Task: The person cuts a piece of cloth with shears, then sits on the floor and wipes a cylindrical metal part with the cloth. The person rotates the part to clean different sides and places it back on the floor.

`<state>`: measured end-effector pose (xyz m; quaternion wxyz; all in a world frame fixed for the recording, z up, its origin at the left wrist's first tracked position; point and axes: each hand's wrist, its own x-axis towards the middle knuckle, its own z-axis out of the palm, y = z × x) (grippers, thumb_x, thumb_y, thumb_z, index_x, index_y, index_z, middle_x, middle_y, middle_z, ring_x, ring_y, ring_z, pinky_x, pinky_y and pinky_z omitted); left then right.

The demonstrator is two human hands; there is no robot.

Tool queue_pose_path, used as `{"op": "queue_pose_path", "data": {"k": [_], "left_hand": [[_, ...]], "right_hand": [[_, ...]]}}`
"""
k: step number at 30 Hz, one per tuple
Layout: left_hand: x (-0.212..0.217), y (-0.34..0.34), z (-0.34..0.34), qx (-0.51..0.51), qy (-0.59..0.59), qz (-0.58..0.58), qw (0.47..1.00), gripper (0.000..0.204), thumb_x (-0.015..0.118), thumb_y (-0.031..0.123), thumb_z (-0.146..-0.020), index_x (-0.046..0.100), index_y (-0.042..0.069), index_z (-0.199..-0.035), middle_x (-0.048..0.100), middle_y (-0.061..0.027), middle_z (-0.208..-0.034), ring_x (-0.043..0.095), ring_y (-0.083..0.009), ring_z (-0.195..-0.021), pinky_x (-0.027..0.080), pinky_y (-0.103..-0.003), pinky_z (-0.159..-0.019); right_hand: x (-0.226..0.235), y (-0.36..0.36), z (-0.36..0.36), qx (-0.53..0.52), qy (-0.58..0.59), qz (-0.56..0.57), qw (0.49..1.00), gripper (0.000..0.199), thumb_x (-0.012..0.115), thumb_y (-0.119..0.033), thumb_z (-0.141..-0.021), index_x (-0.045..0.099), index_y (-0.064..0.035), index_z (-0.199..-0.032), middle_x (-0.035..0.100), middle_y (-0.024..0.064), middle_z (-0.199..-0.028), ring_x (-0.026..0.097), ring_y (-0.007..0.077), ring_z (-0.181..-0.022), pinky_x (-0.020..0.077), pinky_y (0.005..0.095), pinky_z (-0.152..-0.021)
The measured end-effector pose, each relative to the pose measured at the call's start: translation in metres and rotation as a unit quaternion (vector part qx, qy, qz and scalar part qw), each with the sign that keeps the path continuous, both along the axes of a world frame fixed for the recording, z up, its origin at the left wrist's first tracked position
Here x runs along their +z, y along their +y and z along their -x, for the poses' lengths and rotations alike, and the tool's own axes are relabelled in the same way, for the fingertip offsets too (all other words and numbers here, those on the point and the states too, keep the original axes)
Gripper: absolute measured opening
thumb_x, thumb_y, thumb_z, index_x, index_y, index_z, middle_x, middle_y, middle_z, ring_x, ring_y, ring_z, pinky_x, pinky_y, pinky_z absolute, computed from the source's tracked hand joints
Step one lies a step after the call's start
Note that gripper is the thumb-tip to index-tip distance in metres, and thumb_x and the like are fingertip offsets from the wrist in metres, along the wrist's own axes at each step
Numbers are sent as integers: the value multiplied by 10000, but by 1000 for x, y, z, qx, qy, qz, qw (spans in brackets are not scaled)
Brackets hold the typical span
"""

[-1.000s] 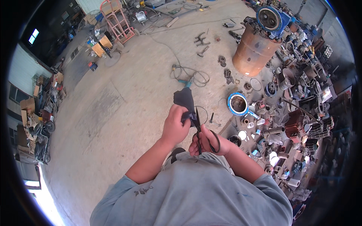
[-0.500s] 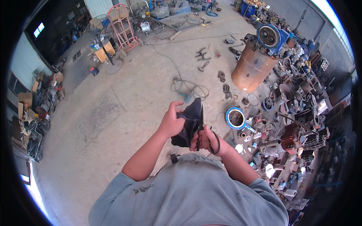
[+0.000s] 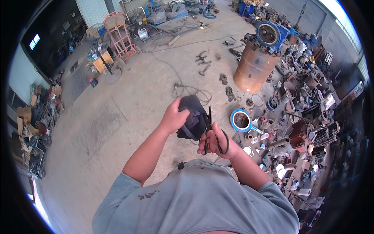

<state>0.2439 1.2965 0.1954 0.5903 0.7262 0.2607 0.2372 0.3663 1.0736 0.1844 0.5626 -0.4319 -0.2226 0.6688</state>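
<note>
My left grip point(image 3: 174, 117) pinches the dark cloth point(image 3: 191, 111) by its left side, likely to steady it just right of that grip. Beside the cloth are scissors point(image 3: 209, 124); my right grip point(image 3: 213, 143) curls around their handles, presumably to point the blades away from me.

Past the right hand point(image 3: 215, 141), I can make out from here a blue-rimmed round metal housing point(image 3: 233, 124) and — farther out — a rusty brown metal drum point(image 3: 255, 70); far ahead of the left hand point(image 3: 173, 117), a red tubular-framed hand truck point(image 3: 124, 39).
</note>
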Motion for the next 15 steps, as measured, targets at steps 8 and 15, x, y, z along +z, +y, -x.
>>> {"op": "queue_pose_path", "data": {"k": [8, 15], "left_hand": [[11, -3, -10, -18, 7, 176, 984, 381, 554, 164, -1020, 599, 18, -1369, 700, -91, -1194, 670, -170, -1041, 554, -332, -917], [13, 1, -4, -130, -92, 364, 918, 410, 557, 137, -998, 626, -49, -1357, 721, -165, -1276, 728, -260, -1100, 579, -387, -996]], "right_hand": [[14, -9, 6, -58, -26, 11, 998, 822, 310, -828, -1030, 591, -56, -1069, 727, 149, -953, 745, 313, -933, 550, 413, -847], [10, -11, 3, -97, 48, 34, 994, 798, 341, -836, -1018, 600, -84, -1087, 732, 146, -962, 748, 322, -934, 554, 422, -849]]}}
